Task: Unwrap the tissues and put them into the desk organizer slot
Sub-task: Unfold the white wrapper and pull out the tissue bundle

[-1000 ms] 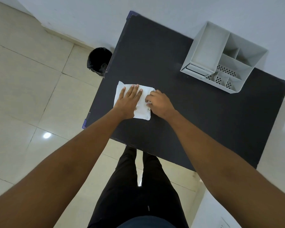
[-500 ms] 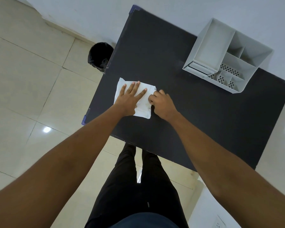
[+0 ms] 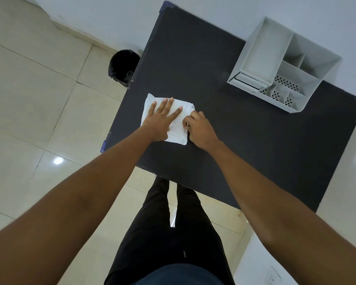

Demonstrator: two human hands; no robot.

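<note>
A white pack of tissues [image 3: 178,130] lies flat on the black table [image 3: 245,140], near its left edge. My left hand [image 3: 161,118] presses down on the pack with fingers spread and flat. My right hand [image 3: 197,128] sits at the pack's right edge, fingers curled and pinching the wrapper there. The white desk organizer [image 3: 284,64] stands at the table's far right corner, with one long slot on its left side and several smaller compartments beside it. Nothing is in its slots.
A black waste bin [image 3: 122,67] stands on the tiled floor just past the table's left edge. A white wall runs behind the table. My legs in dark trousers are below the table's near edge.
My right hand has slid a little down the pack's right edge toward me and curled tighter on the wrapper. My left hand stays pressed flat on the pack.
</note>
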